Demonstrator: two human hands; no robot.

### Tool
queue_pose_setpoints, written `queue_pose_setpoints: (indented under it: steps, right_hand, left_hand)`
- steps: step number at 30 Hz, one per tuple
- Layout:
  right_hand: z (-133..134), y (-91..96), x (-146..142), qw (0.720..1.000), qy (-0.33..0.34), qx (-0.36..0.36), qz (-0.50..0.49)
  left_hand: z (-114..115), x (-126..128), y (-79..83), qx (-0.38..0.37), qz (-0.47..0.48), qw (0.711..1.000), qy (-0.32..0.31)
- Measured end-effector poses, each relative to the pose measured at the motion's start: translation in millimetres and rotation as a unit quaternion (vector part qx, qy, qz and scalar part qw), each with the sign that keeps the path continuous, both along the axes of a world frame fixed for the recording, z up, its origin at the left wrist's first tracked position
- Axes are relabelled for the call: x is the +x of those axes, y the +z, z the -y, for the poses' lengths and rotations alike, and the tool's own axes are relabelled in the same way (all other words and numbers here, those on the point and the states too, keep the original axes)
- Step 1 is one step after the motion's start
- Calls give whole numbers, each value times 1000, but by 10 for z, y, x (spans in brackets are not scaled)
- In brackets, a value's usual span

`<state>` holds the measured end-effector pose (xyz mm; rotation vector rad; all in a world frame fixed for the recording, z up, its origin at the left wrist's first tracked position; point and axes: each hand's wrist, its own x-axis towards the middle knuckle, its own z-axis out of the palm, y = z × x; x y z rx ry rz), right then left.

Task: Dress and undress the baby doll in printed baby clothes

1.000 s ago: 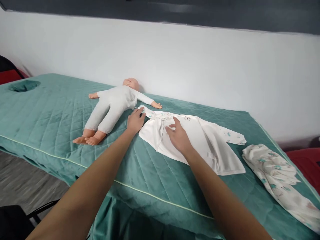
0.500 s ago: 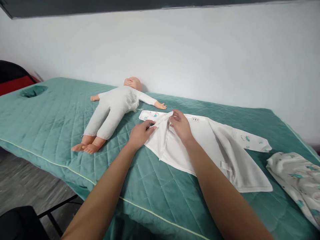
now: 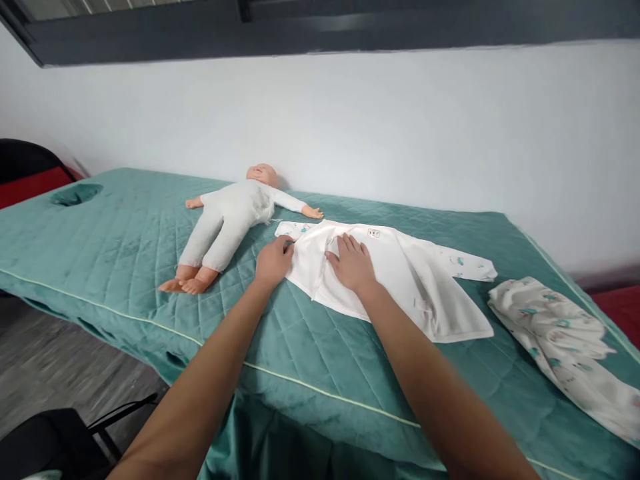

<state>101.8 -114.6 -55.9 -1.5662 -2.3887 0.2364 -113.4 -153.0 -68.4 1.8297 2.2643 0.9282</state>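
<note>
A white baby shirt (image 3: 395, 270) with patterned sleeves lies spread out on the green quilted bed cover, its inner side and label facing up. My left hand (image 3: 273, 261) is at the shirt's left edge just below the sleeve, fingers curled and closed on the cloth; the fingertips are partly hidden. Flat on the shirt's left half rests my right hand (image 3: 354, 264), open, with fingers stretched out and thumb apart. Left of the shirt, a baby doll (image 3: 227, 207) in a white cloth body lies on its back, one arm reaching toward the shirt.
Crumpled patterned baby clothing (image 3: 560, 333) lies right of the shirt. The green bed (image 3: 320, 413) runs along a white wall and has a face hole (image 3: 77, 194) at its left end. A black chair (image 3: 50, 443) stands at the lower left.
The raised fold of cloth between my hands is laid down. My right hand has gone from pinching it to lying flat; my left hand has moved slightly left. The view has tilted up.
</note>
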Motion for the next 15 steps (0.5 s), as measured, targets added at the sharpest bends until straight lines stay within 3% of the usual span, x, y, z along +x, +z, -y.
queue_pose_setpoints:
  steps: [5,9,12,15]
  right_hand:
    - [187,26,606,992,-103,1,78]
    - [375,40,979,978,-170,37,112]
    - [436,59,1004,978,-157,74,117]
    - [334,130,777,990,-90,73,85]
  left_hand:
    - [164,55,67,53,-17,998,16]
    - [308,92,150,133,-79,987,-40]
    - [354,-54,277,170,-92,978,-77]
    - [330,-453,485,215,-64,973,-45]
